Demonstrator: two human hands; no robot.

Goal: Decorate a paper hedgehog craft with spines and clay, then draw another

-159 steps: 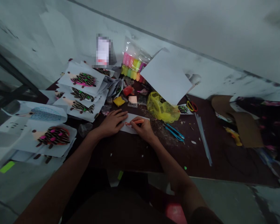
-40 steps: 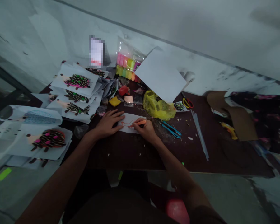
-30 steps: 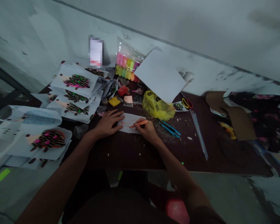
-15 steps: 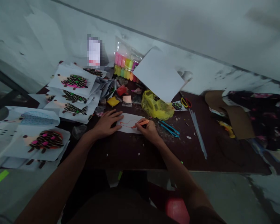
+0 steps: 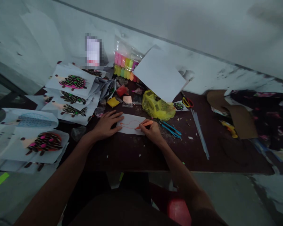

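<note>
A small white sheet of paper (image 5: 129, 128) lies on the dark table, with an orange outline drawn on it. My left hand (image 5: 106, 124) rests flat with fingers spread, its fingertips on the sheet's left edge. In my right hand (image 5: 153, 131) is an orange marker (image 5: 146, 123), pinched between the fingers, its tip at the lower line of the outline. Just right of that hand lie blue-handled snips (image 5: 171, 129). Behind the paper sits a crumpled yellow plastic bag (image 5: 155, 105).
Stacked hedgehog pictures (image 5: 72, 83) fill the left side. At the back are a pouch of highlighter-coloured packs (image 5: 126, 64) and a large white sheet (image 5: 160, 73). Scissors (image 5: 187, 102), clear glue sticks (image 5: 200, 135), a yellow glue gun (image 5: 229, 128) and brown cardboard (image 5: 242, 122) lie to the right.
My right hand has moved slightly right with the marker, and the orange line along the bottom of the outline is longer. My left hand stays on the paper.
</note>
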